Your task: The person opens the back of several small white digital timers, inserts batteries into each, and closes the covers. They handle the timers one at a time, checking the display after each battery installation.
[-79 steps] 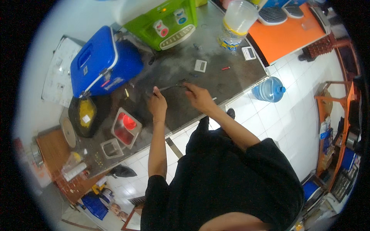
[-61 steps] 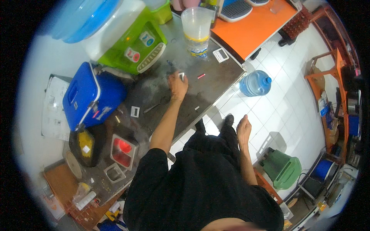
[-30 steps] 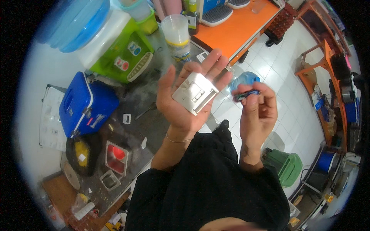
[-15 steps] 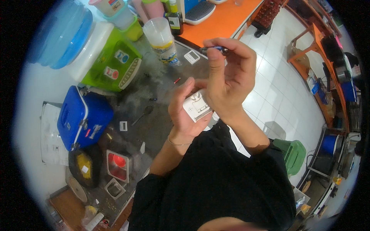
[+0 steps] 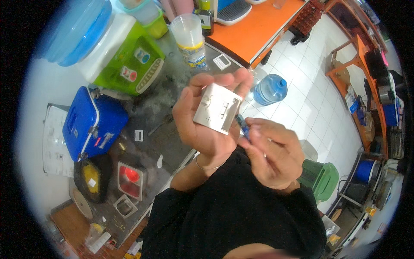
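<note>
A flat, square white plastic device (image 5: pixel 213 110) rests in my left hand (image 5: pixel 185 121). The palm is turned up, and the thumb and fingers curl around its edges. The face on top shows a long narrow slot along one side, like a battery compartment. Just right of it, my right hand (image 5: pixel 278 153) pinches a small dark blue cylinder (image 5: pixel 242 125), which looks like a battery. Its tip points up toward the device's slotted edge; whether they touch I cannot tell. On the grey table beyond lies a small white device with a grey screen (image 5: pixel 222 61).
On the left stand a green and white container (image 5: pixel 129 60) and a blue cooler box (image 5: pixel 92 125). A clear plastic cup stack (image 5: pixel 189 41) is near the orange table (image 5: pixel 250 34). A metal tray (image 5: pixel 130 183) sits lower left. A blue water bottle (image 5: pixel 271 90) stands on the tiled floor.
My right hand has come down from above the left hand to its right side, carrying the blue cylinder. My left hand has turned and moved slightly, showing more of the white device.
</note>
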A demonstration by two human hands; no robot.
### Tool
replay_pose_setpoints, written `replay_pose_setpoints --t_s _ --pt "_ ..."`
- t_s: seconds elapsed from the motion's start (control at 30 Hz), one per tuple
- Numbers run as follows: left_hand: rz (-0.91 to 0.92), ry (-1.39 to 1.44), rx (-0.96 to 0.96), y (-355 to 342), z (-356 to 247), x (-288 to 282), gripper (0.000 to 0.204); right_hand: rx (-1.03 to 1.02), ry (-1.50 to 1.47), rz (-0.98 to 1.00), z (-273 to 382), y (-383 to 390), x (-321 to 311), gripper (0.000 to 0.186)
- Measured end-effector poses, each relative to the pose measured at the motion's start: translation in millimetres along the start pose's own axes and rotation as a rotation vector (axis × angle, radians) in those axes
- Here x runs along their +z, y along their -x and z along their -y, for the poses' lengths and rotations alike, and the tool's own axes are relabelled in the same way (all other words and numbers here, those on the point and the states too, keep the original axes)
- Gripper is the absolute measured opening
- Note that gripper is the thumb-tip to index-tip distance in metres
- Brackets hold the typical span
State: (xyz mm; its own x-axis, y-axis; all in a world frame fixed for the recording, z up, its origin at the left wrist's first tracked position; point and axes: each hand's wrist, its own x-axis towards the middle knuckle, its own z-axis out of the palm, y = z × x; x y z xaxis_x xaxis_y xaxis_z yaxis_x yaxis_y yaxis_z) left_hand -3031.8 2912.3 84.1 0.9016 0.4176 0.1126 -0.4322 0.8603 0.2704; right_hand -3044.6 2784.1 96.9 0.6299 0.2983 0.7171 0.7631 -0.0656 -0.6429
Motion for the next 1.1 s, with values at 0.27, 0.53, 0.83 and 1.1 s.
replay_pose_setpoints --t_s 0.27,0.53,0.83,1.1 --pt "0.198 -0.043 0.248 6 8 1 0.05 -0.005 0.017 0.101 6 1 5 0.027" --pt "0.304 0.093 0.352 9 6 1 0.054 0.025 -0.1 0.127 10 5 12 0.027" --pt "0.245 0.208 0.272 14 -1 1 0.048 0.044 -0.163 0.125 12 9 18 0.024" --pt "0.231 0.136 0.224 16 -5 -2 0.047 0.072 -0.09 0.183 8 2 12 0.026"
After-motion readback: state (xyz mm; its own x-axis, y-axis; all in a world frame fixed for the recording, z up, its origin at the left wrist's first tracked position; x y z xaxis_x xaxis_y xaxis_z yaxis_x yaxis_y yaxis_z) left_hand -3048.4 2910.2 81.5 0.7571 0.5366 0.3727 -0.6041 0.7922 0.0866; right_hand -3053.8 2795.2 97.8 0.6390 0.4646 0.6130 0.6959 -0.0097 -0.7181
